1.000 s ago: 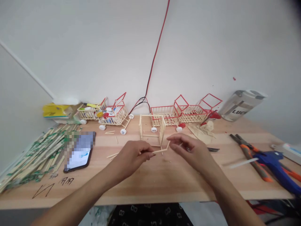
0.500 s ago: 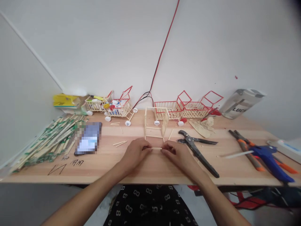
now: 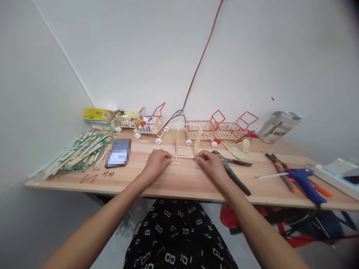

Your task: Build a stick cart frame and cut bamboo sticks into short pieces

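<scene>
In the head view my left hand (image 3: 157, 163) rests low over the table with its fingers pinched together. A thin wooden stick (image 3: 176, 163) sticks out to the right from its fingertips. My right hand (image 3: 209, 163) is pinched too, at the lower right corner of a small open frame of wooden sticks (image 3: 185, 156). Whatever is between the right fingertips is too small to make out. This frame stands upright on the table, just beyond both hands. Right beside my right hand lie black-handled cutters (image 3: 235, 178).
Small stick carts (image 3: 151, 127) with white wheels and red trim line the wall. Bundled sticks (image 3: 81, 153) and a phone (image 3: 119, 153) lie left. Pliers (image 3: 283, 175), a blue glue gun (image 3: 304, 183), a tin (image 3: 280, 127) and a power strip (image 3: 336, 177) are right.
My hands have moved apart; the short stick no longer spans between them. The right hand has come to the stick frame's corner. The camera view has shifted.
</scene>
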A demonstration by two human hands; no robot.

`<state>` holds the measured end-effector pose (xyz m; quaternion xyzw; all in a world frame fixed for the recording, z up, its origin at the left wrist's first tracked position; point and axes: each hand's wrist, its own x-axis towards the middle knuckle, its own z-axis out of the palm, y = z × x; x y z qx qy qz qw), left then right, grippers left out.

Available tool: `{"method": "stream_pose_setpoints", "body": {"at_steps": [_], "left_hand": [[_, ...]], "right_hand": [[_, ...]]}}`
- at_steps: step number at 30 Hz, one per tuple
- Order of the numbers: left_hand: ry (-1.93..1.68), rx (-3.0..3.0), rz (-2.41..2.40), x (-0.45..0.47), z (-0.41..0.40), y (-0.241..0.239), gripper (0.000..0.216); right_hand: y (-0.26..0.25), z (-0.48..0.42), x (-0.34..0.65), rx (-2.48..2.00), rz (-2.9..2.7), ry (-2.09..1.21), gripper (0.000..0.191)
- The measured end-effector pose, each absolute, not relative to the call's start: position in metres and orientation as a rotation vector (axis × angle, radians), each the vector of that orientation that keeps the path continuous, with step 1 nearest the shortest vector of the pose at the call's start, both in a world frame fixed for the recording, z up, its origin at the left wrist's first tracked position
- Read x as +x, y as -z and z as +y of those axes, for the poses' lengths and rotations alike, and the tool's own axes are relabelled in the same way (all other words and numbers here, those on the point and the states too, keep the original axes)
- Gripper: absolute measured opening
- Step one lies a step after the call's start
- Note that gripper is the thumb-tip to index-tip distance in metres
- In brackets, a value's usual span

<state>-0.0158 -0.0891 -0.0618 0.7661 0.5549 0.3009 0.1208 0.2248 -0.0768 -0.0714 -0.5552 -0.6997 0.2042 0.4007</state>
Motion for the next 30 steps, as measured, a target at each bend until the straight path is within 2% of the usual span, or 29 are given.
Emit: {"method": "stream_pose_setpoints", "body": {"at_steps": [9, 30], "left_hand": [[-0.843, 2.221, 1.617, 0.005, -0.056, 0.058, 0.013], [-0.829, 2.207, 1.73, 0.009, -0.054, 0.064, 0.011]], "right_hand": [[0.082, -0.07, 0.223, -1.439, -1.741, -0.392, 0.012], [0.089, -0.068, 0.226, -1.451, -1.819, -0.197, 0.012]]}}
